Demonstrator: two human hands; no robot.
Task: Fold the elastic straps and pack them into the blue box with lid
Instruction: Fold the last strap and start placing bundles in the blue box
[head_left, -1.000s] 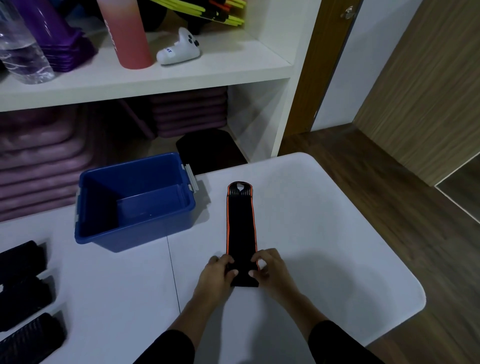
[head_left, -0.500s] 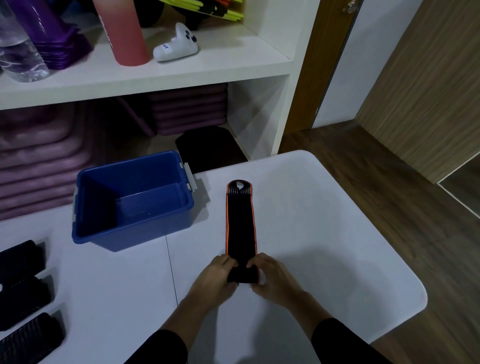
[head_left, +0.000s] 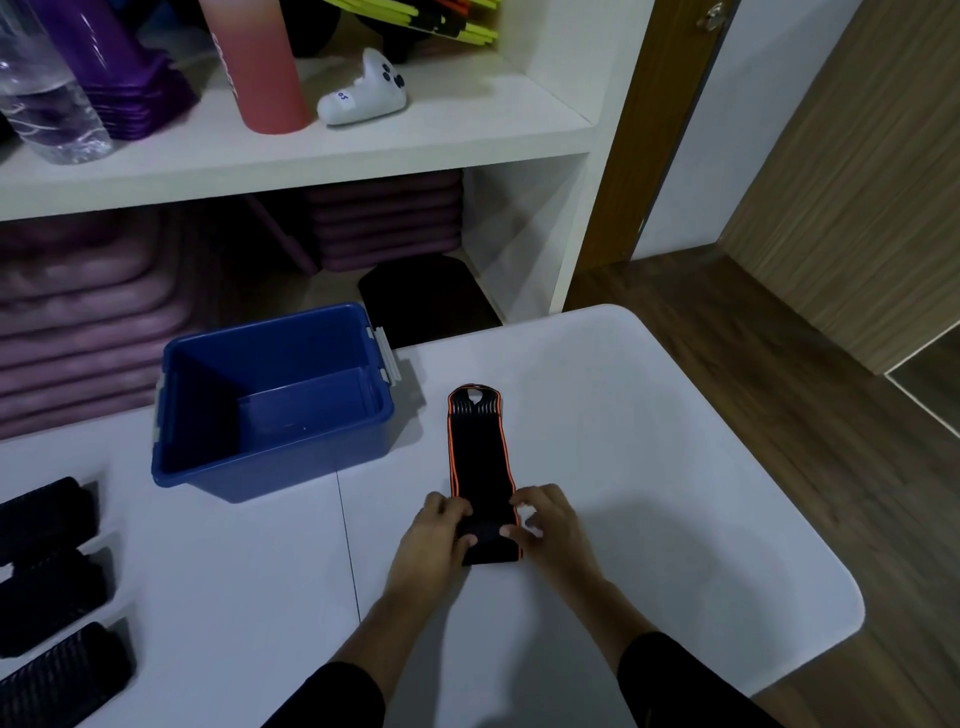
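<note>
A black elastic strap (head_left: 478, 452) with orange edges lies lengthwise on the white table (head_left: 649, 467). Its near end is rolled into a short fold. My left hand (head_left: 434, 540) grips the left side of that rolled end and my right hand (head_left: 550, 530) grips the right side. The blue box (head_left: 270, 457) stands open and empty to the left of the strap, with no lid on it. Three more black straps (head_left: 47, 592) lie folded at the table's left edge.
A white shelf unit (head_left: 322, 150) stands behind the table with a pink bottle (head_left: 254, 62), a clear bottle, purple items and a white controller. Purple mats are stacked below. A black stool (head_left: 426, 301) sits behind the table. Wooden floor lies to the right.
Both hands have rolled the strap's near end further away from me, so the flat part is shorter. The far end has stayed in place.
</note>
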